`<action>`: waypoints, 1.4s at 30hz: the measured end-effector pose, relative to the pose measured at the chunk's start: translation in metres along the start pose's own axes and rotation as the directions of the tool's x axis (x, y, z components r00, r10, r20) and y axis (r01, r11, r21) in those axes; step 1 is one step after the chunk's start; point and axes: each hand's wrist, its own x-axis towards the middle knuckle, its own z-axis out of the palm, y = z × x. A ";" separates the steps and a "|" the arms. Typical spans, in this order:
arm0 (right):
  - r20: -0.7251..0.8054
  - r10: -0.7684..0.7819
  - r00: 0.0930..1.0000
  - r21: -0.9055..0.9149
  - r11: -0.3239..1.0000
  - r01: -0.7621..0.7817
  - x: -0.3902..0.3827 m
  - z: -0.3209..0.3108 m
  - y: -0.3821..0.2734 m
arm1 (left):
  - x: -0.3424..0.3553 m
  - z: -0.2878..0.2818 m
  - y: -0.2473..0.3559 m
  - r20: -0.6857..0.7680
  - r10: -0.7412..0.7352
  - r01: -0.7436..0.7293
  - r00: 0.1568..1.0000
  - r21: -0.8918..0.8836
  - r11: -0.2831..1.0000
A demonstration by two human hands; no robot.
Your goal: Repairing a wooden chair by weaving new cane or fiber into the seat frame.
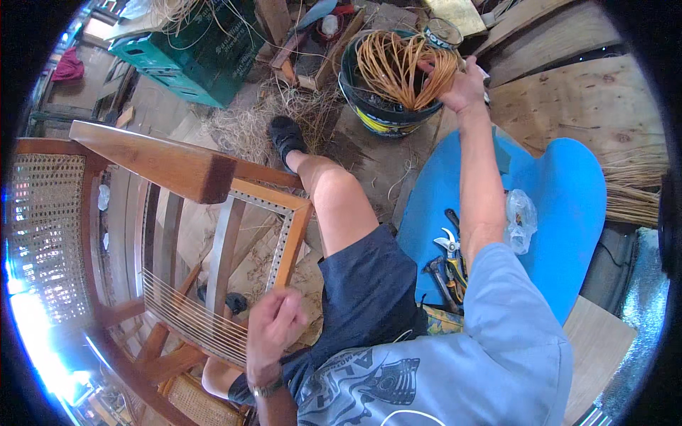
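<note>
My right hand (463, 86) reaches far forward and grips the edge of a looped coil of tan rattan cane (394, 67). The coil sits in the mouth of a black bucket (383, 122). Close to the front of a wooden chair's seat frame (284, 245), my left hand (275, 323) is curled closed; whatever its fingers hold is too unclear to name. Small holes line the frame. Several parallel cane strands (192, 307) are strung across the seat beside that hand. Woven cane mesh (50, 234) fills the chair's back at the left.
A blue curved plastic seat (561, 213) at my right carries pruning shears (447, 243), a hammer (439, 280), pliers and a clear plastic bag (521, 220). Green crates (188, 67) stand far left. Cane scraps (238, 131) litter the floor; plywood (582, 106) lies at the right.
</note>
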 end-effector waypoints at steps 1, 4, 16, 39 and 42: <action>0.177 0.045 0.983 -0.020 0.999 -0.042 -0.008 -0.005 -0.001 | 0.012 0.021 0.021 -0.009 0.022 -0.021 1.000 0.030 0.999; 0.089 -0.011 0.996 -0.056 0.998 0.016 -0.017 0.009 0.015 | 0.059 0.047 0.057 0.128 0.161 -0.176 0.979 0.120 0.977; 0.323 -0.113 0.940 -0.041 0.990 0.133 0.001 -0.018 -0.027 | 0.169 0.088 0.102 0.184 0.370 -0.371 0.911 -0.027 0.928; 0.394 0.467 0.791 -0.876 0.453 0.169 0.033 0.049 0.117 | 0.170 0.075 0.037 0.080 0.420 -0.390 0.904 -0.244 0.888; 0.326 0.523 0.788 -0.888 0.456 0.064 0.039 0.015 0.085 | 0.179 0.089 0.039 0.116 0.449 -0.413 0.886 -0.240 0.878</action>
